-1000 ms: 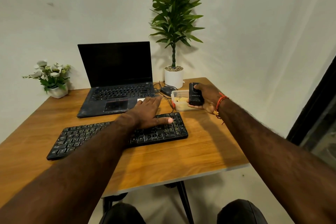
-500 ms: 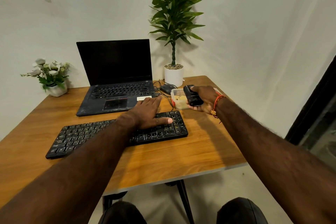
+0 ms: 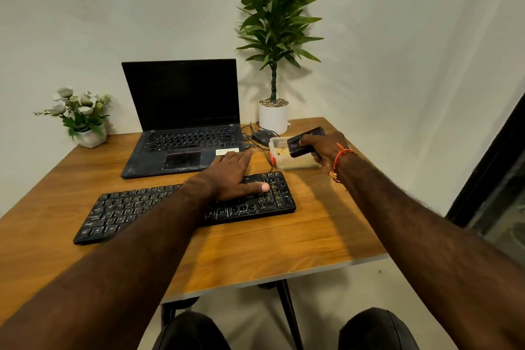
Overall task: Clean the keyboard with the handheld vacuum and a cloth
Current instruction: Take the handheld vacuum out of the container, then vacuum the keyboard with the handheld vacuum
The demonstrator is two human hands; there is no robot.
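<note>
The left hand (image 3: 231,176) lies flat, palm down, on the right part of the black keyboard (image 3: 181,209), its fingers (image 3: 241,158) spread and loose, holding nothing — the fingertips reach past the keyboard's far edge toward the laptop (image 3: 181,128), the thumb resting across the keys. The keyboard sits on the wooden surface (image 3: 270,244), running away to the left of those fingers. The right hand (image 3: 326,148) is closed around the handheld vacuum (image 3: 302,142), a small dark device tilted on its side, held just above a clear plastic container (image 3: 287,160) that stands on the surface right of the left hand's fingers. A mouse (image 3: 264,136) lies just beyond the container, near a white potted plant (image 3: 274,119). Well off to the left of both hands stands a small pot of white flowers (image 3: 82,119). No cloth can be made out.
</note>
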